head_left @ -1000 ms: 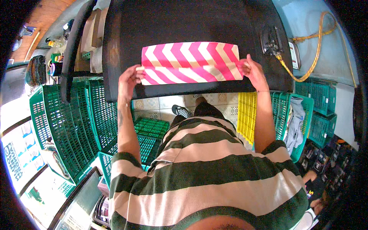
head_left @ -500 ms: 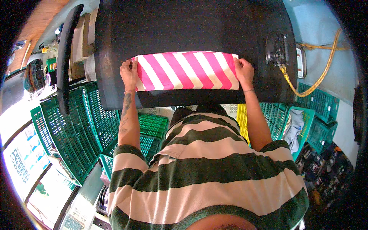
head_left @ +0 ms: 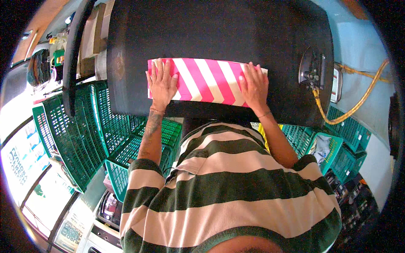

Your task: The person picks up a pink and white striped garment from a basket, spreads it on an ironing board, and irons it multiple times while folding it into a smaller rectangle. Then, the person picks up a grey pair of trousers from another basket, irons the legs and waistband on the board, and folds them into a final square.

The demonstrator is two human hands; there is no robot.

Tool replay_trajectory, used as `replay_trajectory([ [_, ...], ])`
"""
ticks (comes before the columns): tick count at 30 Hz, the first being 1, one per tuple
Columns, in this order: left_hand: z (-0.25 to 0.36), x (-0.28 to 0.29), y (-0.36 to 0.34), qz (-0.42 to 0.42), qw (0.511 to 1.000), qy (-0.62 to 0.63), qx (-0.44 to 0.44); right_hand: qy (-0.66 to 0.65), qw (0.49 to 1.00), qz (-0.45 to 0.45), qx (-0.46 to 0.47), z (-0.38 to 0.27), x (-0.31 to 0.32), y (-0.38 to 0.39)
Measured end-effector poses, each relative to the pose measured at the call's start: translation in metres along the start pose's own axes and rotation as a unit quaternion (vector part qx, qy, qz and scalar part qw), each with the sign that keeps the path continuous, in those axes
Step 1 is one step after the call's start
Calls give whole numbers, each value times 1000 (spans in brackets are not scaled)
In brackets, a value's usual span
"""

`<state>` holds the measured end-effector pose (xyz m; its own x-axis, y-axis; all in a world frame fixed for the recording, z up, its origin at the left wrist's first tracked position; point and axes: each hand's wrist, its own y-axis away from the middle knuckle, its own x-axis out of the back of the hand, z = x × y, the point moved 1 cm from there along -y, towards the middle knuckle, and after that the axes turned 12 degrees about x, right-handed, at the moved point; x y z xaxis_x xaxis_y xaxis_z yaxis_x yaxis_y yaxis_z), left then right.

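A folded cloth [head_left: 206,80] with slanting pink and white stripes lies as a long, flat strip along the near part of a black padded ironing table [head_left: 219,29]. My left hand [head_left: 162,86] rests palm down on the cloth's left end, fingers stretched out and pointing away from me. On the right end, my right hand [head_left: 255,86] lies flat too, its fingers extended. Neither hand grips anything. To the right of the cloth, an iron [head_left: 311,69] sits on the tabletop, apart from my right hand.
A yellowish hose [head_left: 352,116] loops from the iron toward the wall. Green plastic crates [head_left: 76,135] stand at the left, and another crate [head_left: 331,147] holding grey cloth stands at the right. A long dark padded bar [head_left: 71,59] rises beside the table's left edge.
Both hands have gone from holding the cloth's two ends to lying flat on top of it, each shifted inward. The camera view has tilted slightly.
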<state>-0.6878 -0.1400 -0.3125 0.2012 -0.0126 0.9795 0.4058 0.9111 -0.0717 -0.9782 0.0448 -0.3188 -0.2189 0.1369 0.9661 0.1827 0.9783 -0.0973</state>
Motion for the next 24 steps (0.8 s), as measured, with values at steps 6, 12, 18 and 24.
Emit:
replay_trajectory([
  [6,70,-2,28,-67,987,99,-111,-70,982,84,-153,28,28,15],
  [12,92,-35,21,-1,990,82,-115,-220,913,48,-339,17,8,68],
  [18,83,-43,19,20,989,94,-116,-663,658,10,-357,5,65,30],
  [24,83,-52,25,4,990,99,-102,-596,791,51,-131,-100,117,-16],
])
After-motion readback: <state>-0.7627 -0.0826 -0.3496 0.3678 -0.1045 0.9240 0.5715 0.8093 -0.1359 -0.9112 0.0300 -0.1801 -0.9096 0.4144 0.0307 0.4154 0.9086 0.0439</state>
